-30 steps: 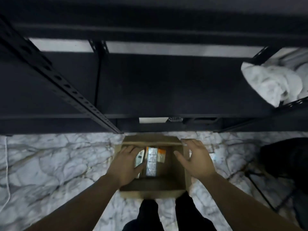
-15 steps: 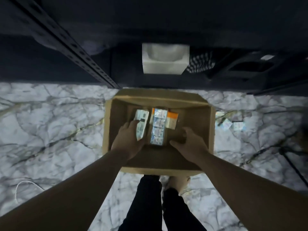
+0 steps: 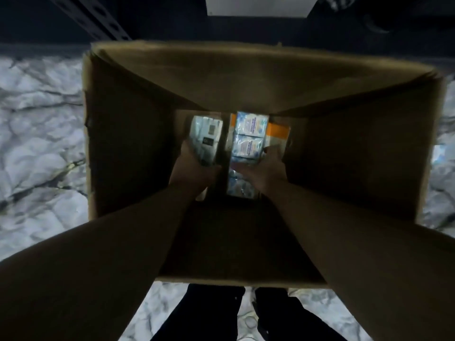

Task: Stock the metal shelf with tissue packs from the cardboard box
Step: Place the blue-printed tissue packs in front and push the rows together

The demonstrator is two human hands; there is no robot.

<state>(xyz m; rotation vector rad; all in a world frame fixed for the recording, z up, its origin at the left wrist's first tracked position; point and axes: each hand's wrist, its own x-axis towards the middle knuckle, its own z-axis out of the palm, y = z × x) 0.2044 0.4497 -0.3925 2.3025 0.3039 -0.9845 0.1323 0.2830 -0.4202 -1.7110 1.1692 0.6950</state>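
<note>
Head view, now: both arms deep in the cardboard box point(image 3: 138, 148), which stands on the marble floor point(image 3: 41, 134) just in front of the metal shelf point(image 3: 98, 18). Left hand point(image 3: 194, 166) wrapped around the near end of the pale tissue pack point(image 3: 205, 136) at the left of the box bottom, grip closed on it, pack tilted against the palm. Right hand point(image 3: 264, 168) laid on the blue-printed row of packs point(image 3: 247, 143) in the middle, fingers curled over its right edge beside the orange-topped pack point(image 3: 278, 135); grip narrow, but cannot tell whether already clamped or only resting. All packs at the bottom of the box, none lifted clear.

Against the view half a second back: box far larger in frame, shelf nearly gone from the top edge, so head bent down and closer. Left hand slid from the near end to around the pale pack; right hand moved from the bare cardboard beside the row onto the row itself.

Meaning for the task, as a judgement: reaching done, grasping under way. Next likely a lift out of the box and up toward the shelf. Risk: loose row splitting apart under a one-sided hold.
</note>
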